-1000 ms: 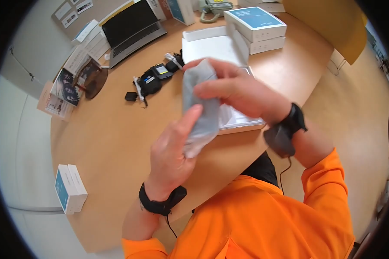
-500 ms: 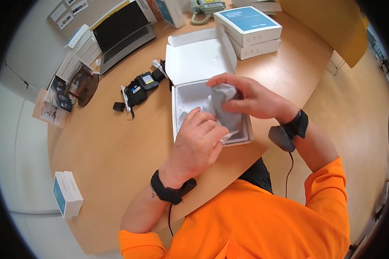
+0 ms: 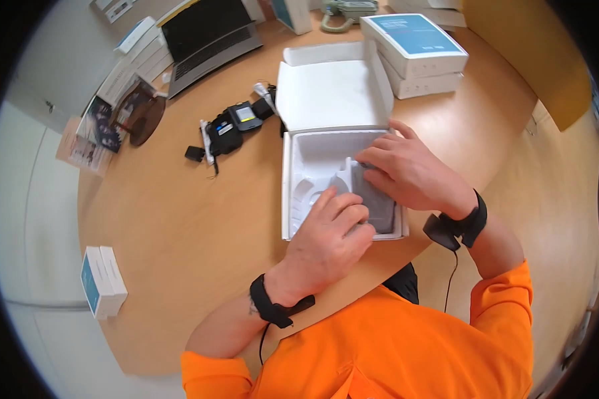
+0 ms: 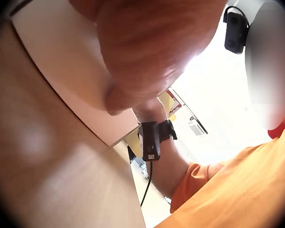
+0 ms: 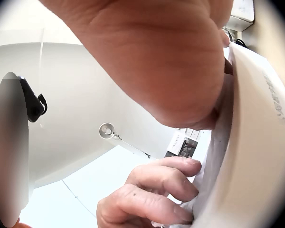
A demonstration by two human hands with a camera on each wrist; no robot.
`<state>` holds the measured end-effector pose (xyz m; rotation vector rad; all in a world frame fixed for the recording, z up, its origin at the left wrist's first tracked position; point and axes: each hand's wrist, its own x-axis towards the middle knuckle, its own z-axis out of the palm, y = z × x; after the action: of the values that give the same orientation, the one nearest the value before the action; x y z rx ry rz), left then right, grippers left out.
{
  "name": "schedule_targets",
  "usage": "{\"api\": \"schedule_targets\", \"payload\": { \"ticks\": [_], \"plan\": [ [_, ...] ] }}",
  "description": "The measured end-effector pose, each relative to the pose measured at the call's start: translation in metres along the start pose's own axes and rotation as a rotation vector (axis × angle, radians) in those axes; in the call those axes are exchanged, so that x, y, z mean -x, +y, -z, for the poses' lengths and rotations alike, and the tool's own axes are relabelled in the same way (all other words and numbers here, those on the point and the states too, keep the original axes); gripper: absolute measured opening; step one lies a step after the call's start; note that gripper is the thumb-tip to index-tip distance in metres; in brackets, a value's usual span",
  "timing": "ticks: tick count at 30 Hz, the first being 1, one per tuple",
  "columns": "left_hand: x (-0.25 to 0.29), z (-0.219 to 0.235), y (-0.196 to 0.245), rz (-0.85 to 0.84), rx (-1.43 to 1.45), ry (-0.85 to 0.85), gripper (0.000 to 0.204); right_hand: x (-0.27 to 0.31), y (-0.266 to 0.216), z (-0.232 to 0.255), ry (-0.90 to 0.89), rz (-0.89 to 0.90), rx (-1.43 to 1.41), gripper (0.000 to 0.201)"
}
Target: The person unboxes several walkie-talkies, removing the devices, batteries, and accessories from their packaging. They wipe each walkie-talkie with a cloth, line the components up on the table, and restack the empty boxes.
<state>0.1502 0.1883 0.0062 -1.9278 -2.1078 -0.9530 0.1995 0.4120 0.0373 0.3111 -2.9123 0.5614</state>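
A flat object in a grey translucent wrapper (image 3: 377, 206) lies in the right compartment of an open white box (image 3: 285, 193). My left hand (image 3: 329, 236) is over the box's near edge, its bent fingers resting on the wrapper's near end. At the far end, my right hand (image 3: 416, 169) reaches over the right wall, with fingertips and thumb touching the wrapper. In the right wrist view, the left fingers (image 5: 156, 185) touch the wrapping just inside the box wall (image 5: 256, 118). A moulded white insert (image 3: 319, 149) fills the left side; its lower part is hidden behind the left hand.
Black devices with cables and an adapter (image 3: 226, 136) lie left of the box. Two stacked blue-topped boxes (image 3: 416, 53) stand behind it to the right. A laptop (image 3: 209, 50), a telephone (image 3: 349, 10) and small white boxes (image 3: 104, 282) sit around the table.
The wrapped object, held in both hands above the box a second ago, has been lowered into its right compartment. Both hands have moved down with it and now touch it there.
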Motion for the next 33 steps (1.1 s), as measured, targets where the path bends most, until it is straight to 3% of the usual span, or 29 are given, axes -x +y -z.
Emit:
{"api": "schedule_targets", "payload": {
  "ticks": [8, 10, 12, 14, 15, 16, 18, 22, 24, 30, 31, 33],
  "plan": [
    [0.007, 0.001, -0.006, -0.03, 0.03, 0.081, 0.043, -0.004, -0.007, -0.011, 0.097, 0.051, -0.007, 0.026],
    [0.003, 0.016, -0.002, 0.002, 0.14, 0.126, 0.043, -0.001, -0.007, -0.001, 0.343, -0.001, -0.152, 0.023],
    [0.008, 0.047, -0.015, 0.168, 0.086, 0.288, 0.034, 0.007, 0.013, 0.005, 0.601, -0.147, -0.373, 0.019],
    [0.026, 0.079, -0.045, 0.325, -0.025, 0.427, 0.018, 0.014, 0.047, 0.005, 0.747, -0.324, -0.798, 0.023],
    [0.04, 0.088, -0.067, 0.69, 0.191, 0.503, 0.013, 0.016, 0.06, 0.006, 0.715, -0.396, -0.818, 0.031],
    [0.05, 0.105, -0.091, 0.876, 0.373, 0.545, 0.014, 0.016, 0.07, 0.002, 0.669, -0.483, -0.963, 0.032],
    [0.079, 0.124, -0.15, 0.907, 0.229, 0.531, 0.016, 0.01, 0.088, -0.016, 0.56, -0.642, -1.245, 0.036],
    [0.094, 0.131, -0.196, 1.024, 0.056, 0.483, 0.018, -0.027, 0.084, -0.024, 0.39, -0.727, -1.41, 0.049],
    [0.086, 0.128, -0.206, 1.025, -0.015, 0.512, 0.019, -0.045, 0.079, -0.022, 0.326, -0.639, -1.472, 0.05],
    [0.045, 0.132, -0.209, 1.171, -0.271, 0.22, 0.024, -0.085, 0.11, -0.044, 0.269, -0.509, -1.611, 0.057],
    [0.045, 0.13, -0.216, 1.178, -0.304, 0.196, 0.023, -0.086, 0.096, -0.045, 0.36, -0.4, -1.661, 0.058],
    [0.053, 0.126, -0.232, 1.196, -0.371, 0.147, 0.022, -0.083, 0.087, -0.043, 0.406, -0.377, -1.656, 0.052]
  ]
}}
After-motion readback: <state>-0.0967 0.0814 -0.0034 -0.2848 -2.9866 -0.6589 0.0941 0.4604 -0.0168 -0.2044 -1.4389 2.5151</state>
